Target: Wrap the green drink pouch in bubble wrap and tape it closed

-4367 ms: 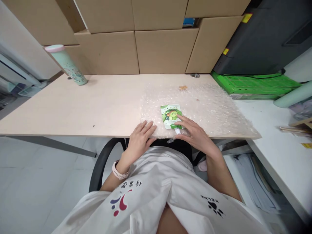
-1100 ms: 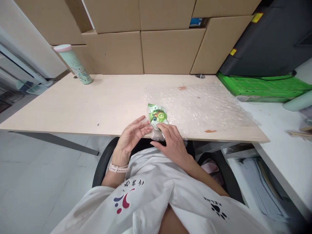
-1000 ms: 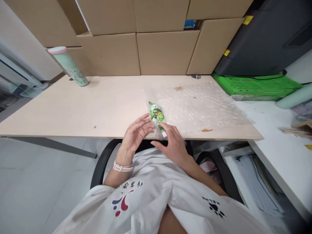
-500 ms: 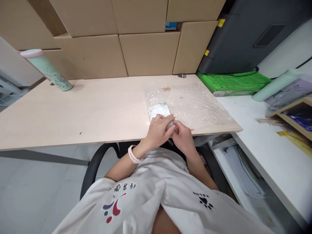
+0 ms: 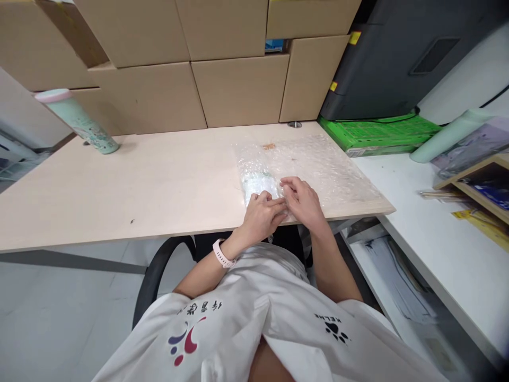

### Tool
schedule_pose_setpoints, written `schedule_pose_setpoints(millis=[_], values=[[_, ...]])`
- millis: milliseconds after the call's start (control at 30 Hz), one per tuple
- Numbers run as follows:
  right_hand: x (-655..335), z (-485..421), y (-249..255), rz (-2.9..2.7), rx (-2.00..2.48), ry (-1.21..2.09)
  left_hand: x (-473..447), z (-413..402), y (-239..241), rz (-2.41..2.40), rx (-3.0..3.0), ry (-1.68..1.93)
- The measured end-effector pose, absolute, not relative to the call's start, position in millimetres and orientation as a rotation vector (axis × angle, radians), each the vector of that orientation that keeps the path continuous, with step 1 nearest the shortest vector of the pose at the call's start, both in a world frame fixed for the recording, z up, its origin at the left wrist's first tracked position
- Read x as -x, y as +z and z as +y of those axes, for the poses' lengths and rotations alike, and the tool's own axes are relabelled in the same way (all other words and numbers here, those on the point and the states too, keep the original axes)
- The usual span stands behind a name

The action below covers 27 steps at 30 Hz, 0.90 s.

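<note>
I see the desk (image 5: 119, 191) filling the middle of the frame, with a wall of boxes (image 5: 238, 85) behind it along the top. The bubble wrap (image 5: 326, 170) lies flat on the right part of the desk, and its near left corner is folded over the pouch (image 5: 258, 184), so the pouch shows only as a pale green shape through the plastic, a little right of centre and close to the front edge. I think the sheet is spread wide so that it can roll around the pouch.

My left hand (image 5: 262, 215) presses down on the near end of the wrapped pouch, fingers curled on the wrap, gripping it against the desk. My right hand (image 5: 304, 199) lies just beside it on the wrap, fingers bent and pinching the fold; both hands touch each other. I judge they hold the fold closed.

At the upper right stands a dark machine (image 5: 397, 58) on a green tray (image 5: 377, 135). A bottle (image 5: 79, 122) stands at the upper left, well apart. A small brown scrap (image 5: 269, 146) lies on the far edge of the wrap. Nothing stands between the hands and the pouch.
</note>
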State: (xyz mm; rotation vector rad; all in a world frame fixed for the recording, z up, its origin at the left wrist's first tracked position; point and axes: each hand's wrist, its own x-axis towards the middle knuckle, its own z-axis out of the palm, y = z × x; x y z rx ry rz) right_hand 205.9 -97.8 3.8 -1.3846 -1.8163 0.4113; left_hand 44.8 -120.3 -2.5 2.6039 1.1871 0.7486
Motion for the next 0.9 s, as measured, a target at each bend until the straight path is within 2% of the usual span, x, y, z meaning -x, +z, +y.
schedule_pose_setpoints(millis=[200, 400, 500, 600, 667, 767, 900], values=[[-194.1, -76.5, 1.6, -1.769, 1.344, 0.629, -42.6, -114.1, -5.7, 1.025, -2.474, 0.775], [-188.5, -68.4, 2.0, -1.773, 1.368, 0.589, -43.7, -116.1, -6.1, 0.992, -2.378, 0.835], [-189.0, -64.4, 1.5, -1.813, 1.386, 0.557, -41.3, -128.5, -4.0, 0.987, -2.145, 1.086], [-189.2, -62.5, -2.1, -1.816, 1.388, 0.522, -34.1, -141.5, -1.4, 1.178, -1.759, 1.443], [-187.4, -62.8, -6.5, -1.825, 1.404, 0.427, -27.4, -146.1, 1.7, 1.21, -1.43, 1.516], [-183.9, -66.6, -14.5, -1.86, 1.418, 0.16, -18.3, -147.9, 9.5, 1.102, -0.966, 1.378], [-186.0, -79.7, -21.1, -1.932, 1.406, -0.1, -14.4, -150.7, 20.2, 1.015, -0.715, 1.262]])
